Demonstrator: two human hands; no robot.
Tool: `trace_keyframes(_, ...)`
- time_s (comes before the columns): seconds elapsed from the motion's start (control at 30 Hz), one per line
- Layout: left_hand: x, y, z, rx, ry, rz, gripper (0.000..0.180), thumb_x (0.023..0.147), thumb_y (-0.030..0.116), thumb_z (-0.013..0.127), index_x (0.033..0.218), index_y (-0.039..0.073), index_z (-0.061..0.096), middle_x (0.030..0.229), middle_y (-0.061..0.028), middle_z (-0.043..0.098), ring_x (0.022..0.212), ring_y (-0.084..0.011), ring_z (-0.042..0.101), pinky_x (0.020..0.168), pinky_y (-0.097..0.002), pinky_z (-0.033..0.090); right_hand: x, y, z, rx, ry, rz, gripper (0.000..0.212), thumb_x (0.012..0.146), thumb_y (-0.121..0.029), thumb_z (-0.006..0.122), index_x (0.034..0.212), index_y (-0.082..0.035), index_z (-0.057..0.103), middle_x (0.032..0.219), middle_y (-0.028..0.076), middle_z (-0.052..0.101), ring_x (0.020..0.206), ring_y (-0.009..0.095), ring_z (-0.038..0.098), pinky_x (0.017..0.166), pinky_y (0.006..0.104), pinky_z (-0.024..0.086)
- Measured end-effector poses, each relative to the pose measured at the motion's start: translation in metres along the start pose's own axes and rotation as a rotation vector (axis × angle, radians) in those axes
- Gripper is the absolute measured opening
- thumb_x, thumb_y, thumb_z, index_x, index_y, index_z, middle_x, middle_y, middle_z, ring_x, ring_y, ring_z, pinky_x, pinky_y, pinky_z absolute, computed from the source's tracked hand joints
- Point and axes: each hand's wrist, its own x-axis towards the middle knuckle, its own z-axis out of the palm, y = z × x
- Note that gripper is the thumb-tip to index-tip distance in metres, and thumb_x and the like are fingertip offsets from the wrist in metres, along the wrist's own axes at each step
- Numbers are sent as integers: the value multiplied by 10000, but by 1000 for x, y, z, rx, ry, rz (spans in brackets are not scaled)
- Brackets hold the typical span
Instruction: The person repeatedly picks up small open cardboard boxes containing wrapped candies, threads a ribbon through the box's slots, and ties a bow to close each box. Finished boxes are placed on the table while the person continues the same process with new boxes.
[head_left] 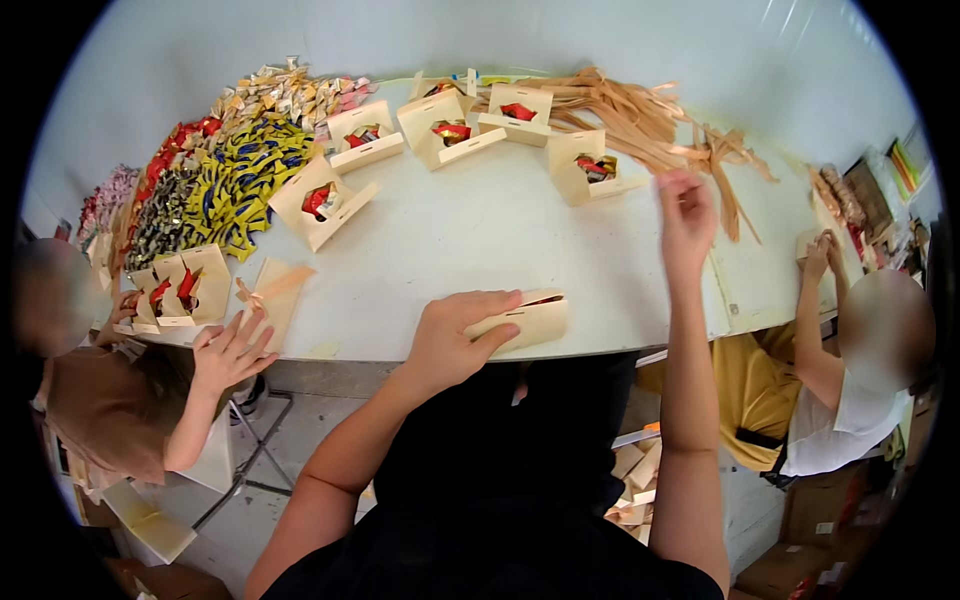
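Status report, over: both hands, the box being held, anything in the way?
Left hand gripping small pale wooden box, slightly ajar. Right hand by flat tan ribbons, grip unclear. Possible obstacle: open pale wooden box, left of it.

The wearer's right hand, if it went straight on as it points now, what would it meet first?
Most likely the loose peach-coloured ribbons just beyond the right hand; depth is unclear, so it may already touch them.

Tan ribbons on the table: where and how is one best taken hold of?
Probably close to the near end of a trailing ribbon, pinched from the person's side: it reaches toward the person, less crowded than the main bundle.
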Motion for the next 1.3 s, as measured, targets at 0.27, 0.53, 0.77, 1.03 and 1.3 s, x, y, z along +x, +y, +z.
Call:
trace_keyframes(0.27, 1, -11, 8, -27, 93, 150, 371, 897, 25, 849, 1265, 13, 804, 1225, -183, 817, 1125, -331, 794, 1002, -398, 605, 121, 205, -86, -692, -175, 103, 584, 937, -300, 798, 1472, -88, 700, 1469, 207, 706, 1375, 350, 658, 1121, 411, 520)
trace_keyframes(0.53, -1, -9, 6, -44, 50, 182, 383, 905, 54, 845, 1282, 10, 795, 1259, -170, 807, 1173, -359, 771, 1042, -440, 592, 111, 234, -104, -1019, -143, -5, 232, 1060, -249, 662, 1065, -47, 777, 1035, 219, 783, 974, 442, 744, 844, 524, 571)
trace_keyframes(0.77, -3, -14, 5, -81, 73, 166, 408, 890, 66, 862, 1290, 22, 797, 1246, -171, 808, 1163, -357, 768, 1031, -429, 586, 116, 232, -94, -1027, -233, -52, 259, 1080, -251, 622, 1141, -26, 732, 1069, 235, 772, 995, 446, 735, 852, 511, 568)
trace_keyframes(1.03, -3, -16, 6, -65, 63, 172, 442, 877, 46, 872, 1310, 23, 784, 1194, -176, 809, 1100, -358, 768, 979, -431, 590, 140, 290, -119, -709, 138, 74, 410, 1133, -303, 520, 1349, 27, 630, 1153, 284, 751, 1030, 495, 708, 921, 510, 561)
trace_keyframes(1.3, -5, -16, 6, -67, 71, 176, 441, 883, 52, 867, 1314, 24, 780, 1211, -170, 806, 1115, -358, 760, 986, -434, 582, 133, 289, -115, -782, -56, 163, 417, 1147, -320, 523, 1292, 42, 670, 1191, 251, 762, 1089, 450, 717, 954, 482, 551)
